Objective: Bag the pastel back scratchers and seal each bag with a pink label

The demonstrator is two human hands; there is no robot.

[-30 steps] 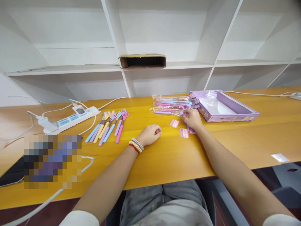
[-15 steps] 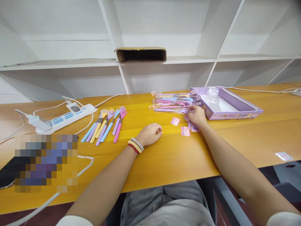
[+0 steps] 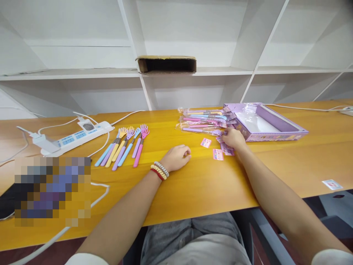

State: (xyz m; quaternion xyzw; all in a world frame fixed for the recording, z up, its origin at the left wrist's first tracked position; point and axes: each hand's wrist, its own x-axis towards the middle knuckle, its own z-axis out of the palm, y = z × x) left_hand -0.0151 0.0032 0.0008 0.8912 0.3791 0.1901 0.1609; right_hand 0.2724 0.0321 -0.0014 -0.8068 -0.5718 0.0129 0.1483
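Note:
My left hand [image 3: 177, 158] rests on the table with its fingers curled and nothing visible in them. My right hand [image 3: 234, 138] is at the near right end of several plastic-wrapped hand-shaped sticks [image 3: 200, 119], beside the purple box; its fingers are pressed together, and what they pinch is hidden. Small pink cards [image 3: 218, 154] lie just left of and below that hand. Unwrapped sticks [image 3: 125, 147] in blue, purple, yellow and pink lie in a group to the left of my left hand.
An open purple box [image 3: 275, 136] stands at the right. At the left are a white power strip [image 3: 79, 138] with plugs and cables, and a blurred patch. A cardboard box [image 3: 167, 64] sits on the white shelf behind. One card [image 3: 332, 184] lies near the right front edge.
My right hand has shifted slightly right and down, away from the end of the nearest wrapped stick. My left hand has stayed in place.

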